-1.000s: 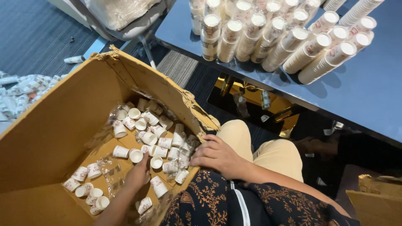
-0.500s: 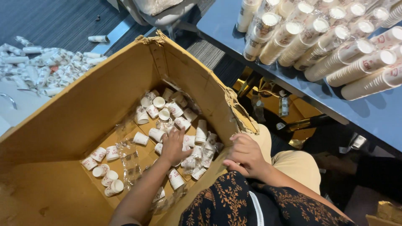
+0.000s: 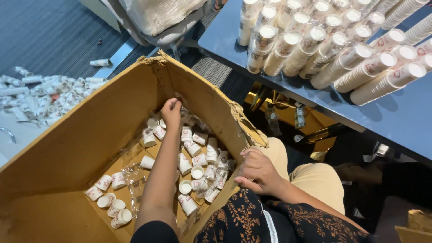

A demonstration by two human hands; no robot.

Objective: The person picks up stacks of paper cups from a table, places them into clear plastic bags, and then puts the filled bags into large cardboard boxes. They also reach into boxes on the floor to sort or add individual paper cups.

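A big open cardboard box (image 3: 90, 135) stands in front of me, with several small white paper cups (image 3: 191, 148) loose on its bottom. My left hand (image 3: 172, 112) reaches deep into the far corner, fingers curled down among cups and crumpled clear plastic. Whether it holds anything is hidden. My right hand (image 3: 258, 173) rests at the box's near right rim, above my beige-trousered knee, with fingers loosely bent and nothing in them.
Long stacks of paper cups (image 3: 342, 67) lie side by side on a blue table (image 3: 405, 117) to the right. More cups (image 3: 40, 94) are heaped on a white surface at left. A plastic-wrapped chair (image 3: 157, 15) stands behind the box. Clear plastic wrap (image 3: 132, 173) lies in the box.
My left hand has moved from the box's middle to its far corner. My right hand has stayed near the right rim. The view has shifted slightly.
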